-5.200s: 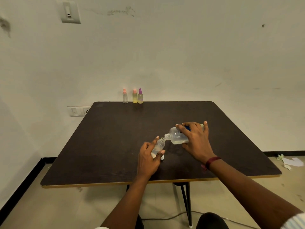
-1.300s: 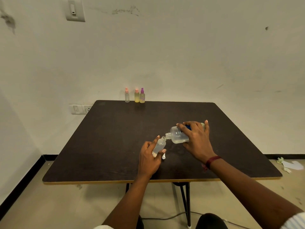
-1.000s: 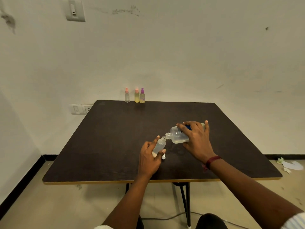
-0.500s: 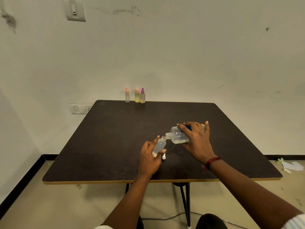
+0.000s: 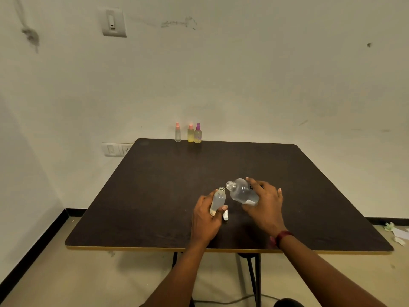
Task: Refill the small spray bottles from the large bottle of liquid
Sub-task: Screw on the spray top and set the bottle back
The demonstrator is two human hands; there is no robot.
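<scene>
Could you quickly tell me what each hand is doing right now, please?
Left hand: grips the small open bottle.
Right hand: grips the large bottle.

No text, brand, number or sign is legible. Large clear plastic bottle [image 5: 240,192], gripped tilted by the right hand [image 5: 265,207] above the dark square table [image 5: 166,185]: a white label patch near its base and a dark mark beside the fingers, both too blurred to read. Small clear uncapped bottle [image 5: 218,200], held in the left hand [image 5: 204,220] just beside it: print cannot be told.
</scene>
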